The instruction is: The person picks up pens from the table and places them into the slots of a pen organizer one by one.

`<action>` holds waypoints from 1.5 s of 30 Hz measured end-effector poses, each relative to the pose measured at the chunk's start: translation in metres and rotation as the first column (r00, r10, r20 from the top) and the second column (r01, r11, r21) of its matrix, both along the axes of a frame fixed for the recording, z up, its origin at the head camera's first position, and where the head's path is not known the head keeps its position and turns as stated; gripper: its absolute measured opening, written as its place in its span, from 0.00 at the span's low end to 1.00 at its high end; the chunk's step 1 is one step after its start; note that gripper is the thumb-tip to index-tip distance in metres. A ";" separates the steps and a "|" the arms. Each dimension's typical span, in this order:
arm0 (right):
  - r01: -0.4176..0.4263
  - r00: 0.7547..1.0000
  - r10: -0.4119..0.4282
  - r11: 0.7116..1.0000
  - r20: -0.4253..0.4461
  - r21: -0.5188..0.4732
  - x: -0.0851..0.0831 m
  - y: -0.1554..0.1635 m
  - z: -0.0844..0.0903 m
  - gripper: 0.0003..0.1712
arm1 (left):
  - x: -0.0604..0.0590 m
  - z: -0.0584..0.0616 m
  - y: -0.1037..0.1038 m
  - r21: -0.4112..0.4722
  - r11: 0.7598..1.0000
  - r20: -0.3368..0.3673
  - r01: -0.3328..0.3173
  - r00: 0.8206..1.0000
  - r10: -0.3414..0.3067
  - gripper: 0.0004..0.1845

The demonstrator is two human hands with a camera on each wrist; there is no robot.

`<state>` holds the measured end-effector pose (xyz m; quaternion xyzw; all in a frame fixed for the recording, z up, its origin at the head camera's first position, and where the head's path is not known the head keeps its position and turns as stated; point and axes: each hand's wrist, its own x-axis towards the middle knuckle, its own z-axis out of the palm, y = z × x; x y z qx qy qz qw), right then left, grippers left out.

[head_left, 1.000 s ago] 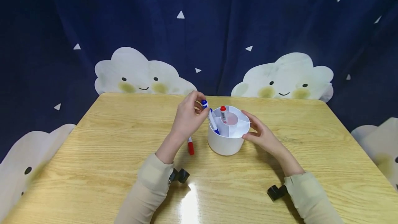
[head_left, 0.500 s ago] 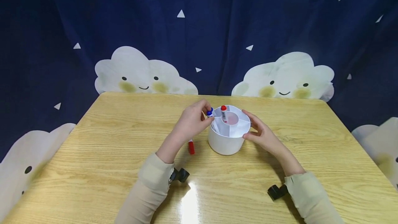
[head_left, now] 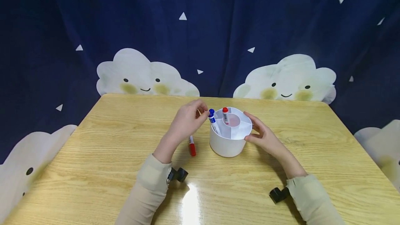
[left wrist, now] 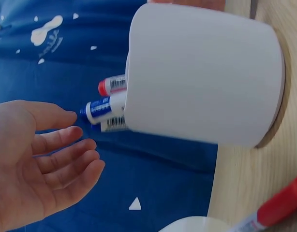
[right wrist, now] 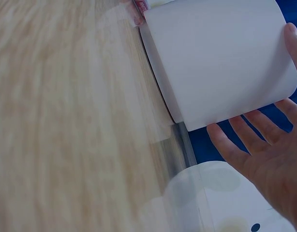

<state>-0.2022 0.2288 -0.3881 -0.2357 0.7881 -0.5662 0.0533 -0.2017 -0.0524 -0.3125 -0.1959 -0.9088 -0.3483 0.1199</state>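
Note:
A round white pen organizer (head_left: 227, 147) with divided sections stands on the table. Two blue-capped whiteboard markers (head_left: 214, 122) lean in its left section, and a red-capped marker (head_left: 225, 116) stands in the centre ring. My left hand (head_left: 187, 118) is just left of the blue caps; in the left wrist view its fingers are loosely bent and apart from the upper blue marker (left wrist: 99, 109). My right hand (head_left: 265, 137) holds the organizer's right side, thumb at the front rim and fingers toward the back. Another red marker (head_left: 192, 147) lies on the table below my left hand.
The wooden table (head_left: 125, 131) reaches back to a dark blue curtain (head_left: 212, 27) printed with clouds and triangles. Black wrist cameras hang near both sleeves, low over the table.
My left hand lowered a blue marker into the organizer's left section, let go of it and drew slightly left. My right hand stayed on the organizer.

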 end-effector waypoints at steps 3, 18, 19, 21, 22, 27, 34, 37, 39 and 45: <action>0.000 1.000 0.000 1.000 0.000 0.005 0.000 0.000 0.000 0.43 | -0.004 -0.002 -0.006 0.009 0.999 0.007 -0.040 0.999 0.040 0.04; -0.004 1.000 0.004 1.000 0.003 -0.005 -0.001 0.000 0.000 0.43 | -0.035 -0.044 -0.026 -0.136 0.970 0.174 -0.200 0.959 0.222 0.15; -0.005 1.000 0.005 1.000 0.002 -0.005 -0.001 0.000 0.001 0.43 | -0.036 -0.047 -0.026 -0.150 0.969 0.196 -0.195 0.955 0.222 0.17; -0.007 1.000 0.007 1.000 -0.001 -0.007 -0.001 0.000 0.001 0.43 | -0.038 -0.052 -0.026 -0.178 0.967 0.233 -0.181 0.947 0.221 0.20; -0.007 1.000 0.007 1.000 -0.001 -0.008 0.000 0.000 0.001 0.43 | -0.038 -0.054 -0.025 -0.189 0.967 0.256 -0.173 0.942 0.219 0.21; -0.007 1.000 0.007 1.000 -0.006 -0.007 0.000 0.001 0.001 0.43 | -0.038 -0.062 -0.023 -0.228 0.960 0.300 -0.160 0.927 0.226 0.26; -0.015 1.000 0.015 1.000 -0.001 -0.020 0.000 0.001 0.001 0.43 | -0.040 -0.070 -0.021 -0.259 0.955 0.309 -0.146 0.924 0.225 0.24; -0.014 1.000 0.014 1.000 0.001 -0.020 0.000 0.001 0.000 0.43 | -0.040 -0.071 -0.021 -0.237 0.960 0.322 -0.150 0.920 0.224 0.23; -0.013 1.000 0.013 1.000 0.001 -0.018 0.000 0.001 0.000 0.43 | -0.040 -0.072 -0.021 -0.224 0.962 0.326 -0.157 0.918 0.226 0.23; -0.017 1.000 0.017 1.000 0.005 -0.024 0.000 0.001 -0.002 0.43 | -0.042 -0.076 -0.022 -0.205 0.963 0.365 -0.177 0.899 0.243 0.25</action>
